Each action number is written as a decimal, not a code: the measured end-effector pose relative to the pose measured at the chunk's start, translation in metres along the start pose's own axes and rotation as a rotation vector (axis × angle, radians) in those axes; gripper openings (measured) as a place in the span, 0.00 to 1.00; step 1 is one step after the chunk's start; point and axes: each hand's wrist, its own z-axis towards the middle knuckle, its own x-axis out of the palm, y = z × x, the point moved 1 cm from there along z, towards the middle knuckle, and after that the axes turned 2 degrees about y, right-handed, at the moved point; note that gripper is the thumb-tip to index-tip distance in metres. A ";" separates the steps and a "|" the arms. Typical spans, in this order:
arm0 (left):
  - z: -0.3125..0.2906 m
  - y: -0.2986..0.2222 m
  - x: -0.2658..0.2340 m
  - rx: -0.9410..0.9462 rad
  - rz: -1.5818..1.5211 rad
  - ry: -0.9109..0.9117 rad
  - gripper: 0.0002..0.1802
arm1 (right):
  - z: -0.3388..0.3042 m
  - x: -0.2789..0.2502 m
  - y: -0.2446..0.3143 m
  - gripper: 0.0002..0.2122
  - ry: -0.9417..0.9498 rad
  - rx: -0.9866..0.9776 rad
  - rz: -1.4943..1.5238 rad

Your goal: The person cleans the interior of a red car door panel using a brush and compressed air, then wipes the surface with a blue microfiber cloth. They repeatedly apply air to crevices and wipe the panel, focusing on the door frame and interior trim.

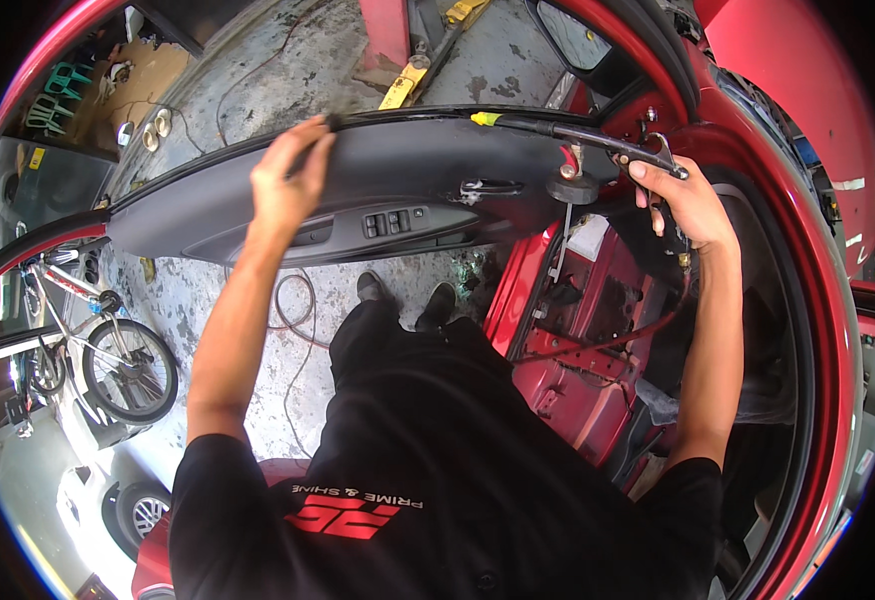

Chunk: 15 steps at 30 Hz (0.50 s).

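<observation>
A dark grey car door trim panel point(258, 215) with a window switch block point(395, 221) and inner handle point(491, 187) is held up in front of me. My left hand point(291, 175) grips its top edge near the middle. My right hand point(686, 200) is closed on the trigger handle of a metal air blow gun point(598, 138) with a long black nozzle and yellow tip point(486, 118) lying along the panel's top edge. The red hose point(608, 345) hangs down from the gun. Behind the panel is the bare red door shell point(583, 330).
The red car body and door frame point(818, 300) curve along the right. A bicycle point(108, 350) stands at the left beside a white car point(108, 490). Cables point(298, 310) lie on the stained concrete floor. My shoes point(408, 295) are below the panel. A yellow-ended lift arm point(408, 85) lies beyond.
</observation>
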 end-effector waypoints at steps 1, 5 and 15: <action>-0.003 0.006 -0.014 -0.007 0.006 -0.025 0.08 | 0.002 0.001 -0.001 0.17 0.013 -0.011 0.003; -0.010 0.015 -0.043 -0.052 0.094 -0.055 0.09 | 0.010 0.004 -0.001 0.17 0.033 -0.038 -0.021; -0.011 0.016 -0.042 -0.100 0.076 -0.083 0.09 | 0.028 0.016 0.005 0.18 0.099 -0.042 -0.016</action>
